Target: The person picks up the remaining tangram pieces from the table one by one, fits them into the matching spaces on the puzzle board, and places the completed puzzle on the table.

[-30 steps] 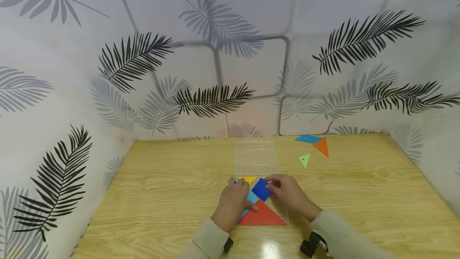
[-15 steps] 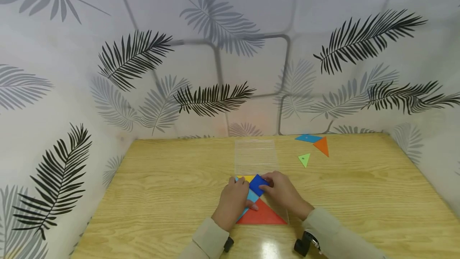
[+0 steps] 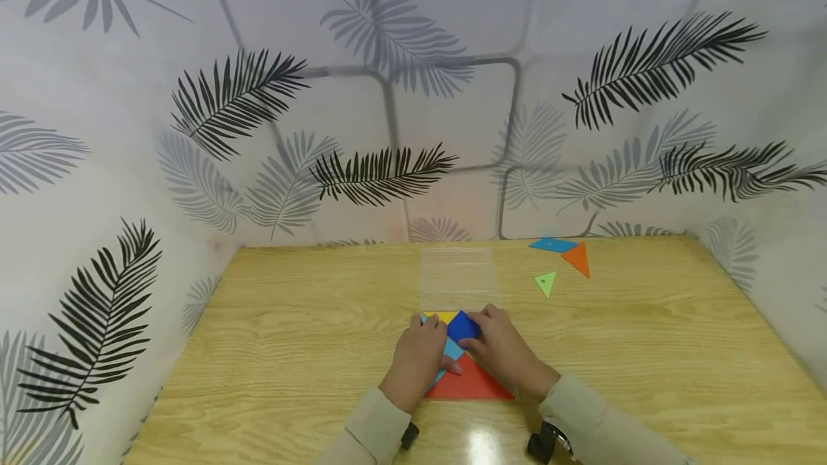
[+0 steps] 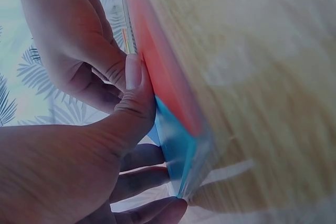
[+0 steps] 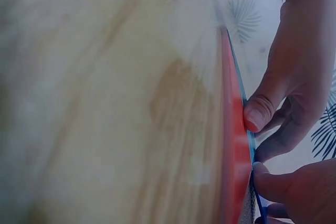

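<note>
While both hands sit close together at the near-middle of the table (image 3: 291,350), things lie like this, L to R:

Left hand (image 3: 416,357): rests on the light blue piece (image 3: 452,351), fingers loosely bent; thumb tip presses the edge of the red triangle (image 3: 472,384) (seen in left wrist view, thumb (image 4: 134,103)). Pinches nothing I can see.
Yellow piece (image 3: 442,318): just past the left hand's fingertips, touching the dark blue square.
Dark blue square (image 3: 462,326): between both hands, above the red triangle, beside the yellow piece. Tilted like a diamond.
Clear tray (image 3: 459,278): flat on table; pieces lie at its near end, far end bare.
Right hand (image 3: 500,350): fingers curled, pinching the dark blue square's right corner; palm over the red triangle's right part.
Far right, well apart from hands: green triangle (image 3: 545,283), orange triangle (image 3: 577,258), blue piece (image 3: 552,244); the last 2 touch.
</note>
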Demonstrator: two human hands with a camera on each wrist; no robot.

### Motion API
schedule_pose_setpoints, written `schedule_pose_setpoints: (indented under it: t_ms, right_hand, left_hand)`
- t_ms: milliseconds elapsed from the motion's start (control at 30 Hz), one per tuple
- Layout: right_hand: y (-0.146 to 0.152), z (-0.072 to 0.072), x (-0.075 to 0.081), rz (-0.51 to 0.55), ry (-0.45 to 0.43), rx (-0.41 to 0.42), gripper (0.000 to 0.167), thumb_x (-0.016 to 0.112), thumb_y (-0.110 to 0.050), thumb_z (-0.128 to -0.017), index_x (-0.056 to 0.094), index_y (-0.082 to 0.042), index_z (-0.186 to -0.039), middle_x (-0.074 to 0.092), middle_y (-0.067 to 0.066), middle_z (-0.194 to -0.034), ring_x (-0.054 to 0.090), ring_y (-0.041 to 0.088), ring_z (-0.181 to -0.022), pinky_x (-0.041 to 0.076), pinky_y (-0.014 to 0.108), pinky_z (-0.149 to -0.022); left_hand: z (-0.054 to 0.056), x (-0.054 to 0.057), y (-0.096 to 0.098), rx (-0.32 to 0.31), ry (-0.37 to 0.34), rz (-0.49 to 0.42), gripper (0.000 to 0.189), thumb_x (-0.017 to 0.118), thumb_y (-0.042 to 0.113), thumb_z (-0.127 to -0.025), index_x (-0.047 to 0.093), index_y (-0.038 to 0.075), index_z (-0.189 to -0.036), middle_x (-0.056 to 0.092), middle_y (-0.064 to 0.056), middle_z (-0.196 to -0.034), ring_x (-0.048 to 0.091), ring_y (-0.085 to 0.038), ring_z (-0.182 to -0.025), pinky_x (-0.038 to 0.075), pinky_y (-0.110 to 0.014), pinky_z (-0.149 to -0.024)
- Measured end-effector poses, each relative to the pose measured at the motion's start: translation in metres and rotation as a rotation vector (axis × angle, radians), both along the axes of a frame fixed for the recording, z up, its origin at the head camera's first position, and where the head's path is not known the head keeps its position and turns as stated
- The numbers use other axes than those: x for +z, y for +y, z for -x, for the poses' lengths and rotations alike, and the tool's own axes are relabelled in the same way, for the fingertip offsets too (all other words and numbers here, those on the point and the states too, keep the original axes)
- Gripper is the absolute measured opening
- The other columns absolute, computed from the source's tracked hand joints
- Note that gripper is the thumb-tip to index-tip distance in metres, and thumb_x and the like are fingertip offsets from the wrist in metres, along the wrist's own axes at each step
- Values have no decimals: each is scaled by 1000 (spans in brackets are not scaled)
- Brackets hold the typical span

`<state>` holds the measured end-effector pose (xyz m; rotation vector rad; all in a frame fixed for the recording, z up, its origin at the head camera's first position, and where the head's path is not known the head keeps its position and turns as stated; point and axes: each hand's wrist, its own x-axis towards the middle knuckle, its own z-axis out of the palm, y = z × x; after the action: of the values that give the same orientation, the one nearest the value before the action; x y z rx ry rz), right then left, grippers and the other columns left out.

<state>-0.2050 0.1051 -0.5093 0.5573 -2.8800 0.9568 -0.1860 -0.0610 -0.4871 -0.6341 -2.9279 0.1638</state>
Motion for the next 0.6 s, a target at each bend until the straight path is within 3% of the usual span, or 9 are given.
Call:
schedule_pose_setpoints:
  t_ms: [300,467,600]
  right_hand:
    - [-3,-3,-1,-72,73,40,53,71,-21,-83,54,10,-122,45,7,-95,42,24,-91,43,34,-77]
    - [-3,-4,0,-83,70,47,52,70,-22,-83,55,9,-122,45,7,-96,41,24,-91,43,35,-78]
    - [0,-1,0,-74,20,51,54,69,-25,-85,54,6,-126,46,6,-98,42,21,-90,43,31,-76]
  left_hand:
    - [-2,3,0,2,12,-10,73,57,68,-62,65,9,-104,60,-3,-95,51,-20,-81,49,-21,-59]
    - [-1,3,1,7,-2,-2,73,56,68,-63,63,9,-106,59,-3,-96,50,-20,-81,49,-21,-60]
    - [-1,2,1,7,-15,4,72,55,68,-64,62,10,-107,59,-3,-98,50,-20,-83,49,-22,-61]
